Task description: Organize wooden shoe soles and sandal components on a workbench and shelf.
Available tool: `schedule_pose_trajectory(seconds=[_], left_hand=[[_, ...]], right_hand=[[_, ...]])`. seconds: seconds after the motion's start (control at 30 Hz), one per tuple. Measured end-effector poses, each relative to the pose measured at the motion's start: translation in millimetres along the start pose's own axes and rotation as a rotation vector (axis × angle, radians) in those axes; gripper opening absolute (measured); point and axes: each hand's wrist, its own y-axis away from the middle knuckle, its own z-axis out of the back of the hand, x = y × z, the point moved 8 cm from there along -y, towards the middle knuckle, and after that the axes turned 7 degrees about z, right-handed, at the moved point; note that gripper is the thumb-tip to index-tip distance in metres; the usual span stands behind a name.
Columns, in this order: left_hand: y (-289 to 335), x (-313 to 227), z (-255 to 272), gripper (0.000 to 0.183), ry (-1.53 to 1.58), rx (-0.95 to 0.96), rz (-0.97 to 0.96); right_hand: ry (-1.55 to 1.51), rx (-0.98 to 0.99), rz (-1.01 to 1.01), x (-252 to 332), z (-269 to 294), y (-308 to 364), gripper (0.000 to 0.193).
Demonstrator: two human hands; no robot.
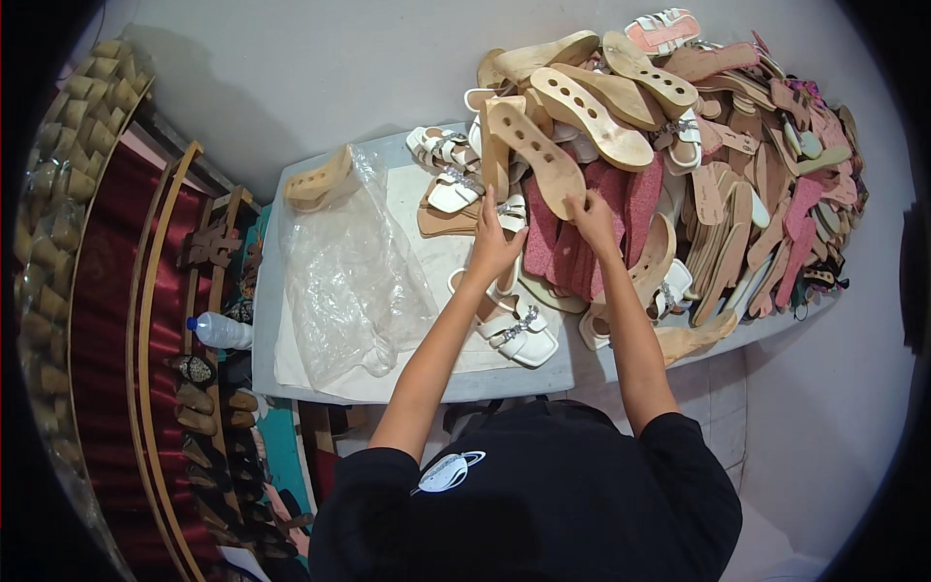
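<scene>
I stand at a grey desk, seen from above. My right fingers are clamped on the lower, narrow end of a pale wooden sole, which slants up to the left over the desk with its row of round holes facing me. Pinching one end probably leaves the holed face uncovered. My left fingers are spread, the tips against the bottom of a second wooden piece, standing nearly edge-on beside the first; I cannot tell whether they grip it or only steady it.

More holed soles are heaped just beyond. Under and around my reach are pink glittery pieces and white strappy sandals; to the right, a big pile of flat insoles leans in rows, perhaps stacked that way to save room.

On the left, a white sheet covers part of the desk, seemingly to protect it. On it lies a crumpled clear plastic bag, with another wooden sole at its far end.

Beyond, a plain grey wall; leftward, a blue-capped bottle, racked shoe shapes and dark red cloth.
</scene>
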Motion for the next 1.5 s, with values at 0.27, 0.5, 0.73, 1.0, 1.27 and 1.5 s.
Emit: schedule_pose_trajectory(seconds=[0.27, 0.5, 0.73, 1.0, 1.27, 1.5], left_hand=[[-12, -18, 60, 0.121, 0.391, -0.068, 0.01], [-14, -27, 130, 0.116, 0.36, 0.11, -0.196], [-8, 4, 116, 0.071, 0.3, 0.254, 0.031], [-15, 21, 88, 0.06, 0.307, 0.199, 0.013], [-42, 22, 59, 0.061, 0.398, 0.141, -0.016], [-61, 18, 38, 0.057, 0.361, 0.184, -0.01]], right_hand=[[-0.733, 0.429, -0.112, 53, 13, 53, 0.031], [-0.651, 0.695, -0.234, 59, 5, 76, 0.03], [-0.437, 0.853, -0.151, 60, -4, 56, 0.033], [0.364, 0.144, 0.538, 104, 71, -3, 0.029], [0.946, 0.085, 0.626, 101, 59, -62, 0.065], [0.739, 0.022, 0.708, 108, 33, -119, 0.067]])
